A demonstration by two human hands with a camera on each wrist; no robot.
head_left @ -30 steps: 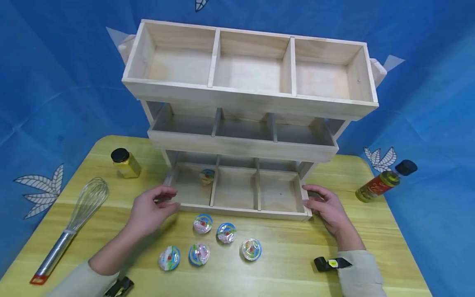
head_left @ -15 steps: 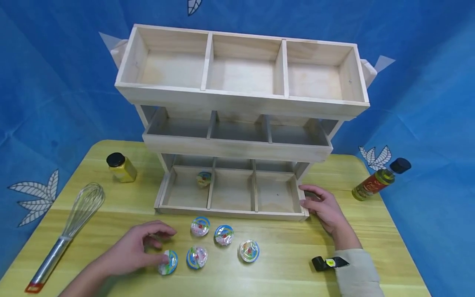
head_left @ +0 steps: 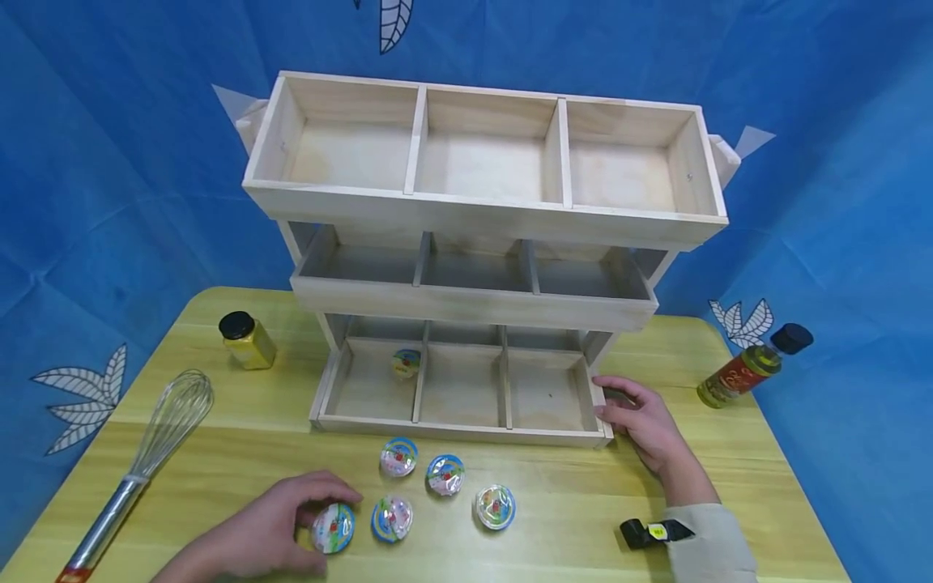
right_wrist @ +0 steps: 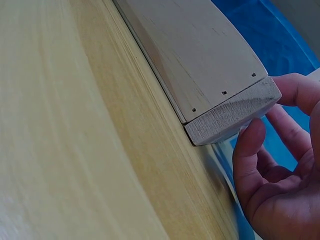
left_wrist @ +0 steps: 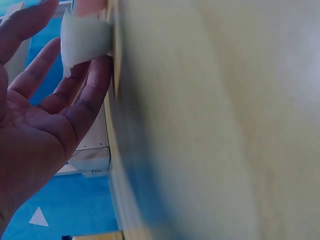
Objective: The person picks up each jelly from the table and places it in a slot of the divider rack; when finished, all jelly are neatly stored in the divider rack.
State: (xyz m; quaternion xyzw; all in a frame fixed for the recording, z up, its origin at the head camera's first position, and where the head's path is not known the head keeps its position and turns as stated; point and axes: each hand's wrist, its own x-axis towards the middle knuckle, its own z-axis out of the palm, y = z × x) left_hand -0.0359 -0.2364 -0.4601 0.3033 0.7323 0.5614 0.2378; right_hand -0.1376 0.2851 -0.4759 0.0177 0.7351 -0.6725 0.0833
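My left hand (head_left: pixel 266 522) is low at the front left, thumb and fingers spread around a small jelly cup (head_left: pixel 333 528) with a printed lid. In the left wrist view, the pale cup (left_wrist: pixel 85 40) stands on the table in front of the fingers, with the thumb apart from it. My right hand (head_left: pixel 649 421) rests its thumb and index finger against the right end of the wooden rack's bottom tray (head_left: pixel 466 431). The right wrist view has the thumb on the tray's end board (right_wrist: pixel 232 115). One jelly cup (head_left: pixel 406 363) lies in the tray's left compartment.
Several other jelly cups (head_left: pixel 392 519) lie in front of the three-tier rack (head_left: pixel 481 214). A whisk (head_left: pixel 156 453) and a black-lidded yellow jar (head_left: pixel 249 344) are on the left. To the right stands an oil bottle (head_left: pixel 743 375) with a black cap.
My left hand has left the tray's left front corner and come down to the leftmost front cup. My right hand stays at the tray's right end.
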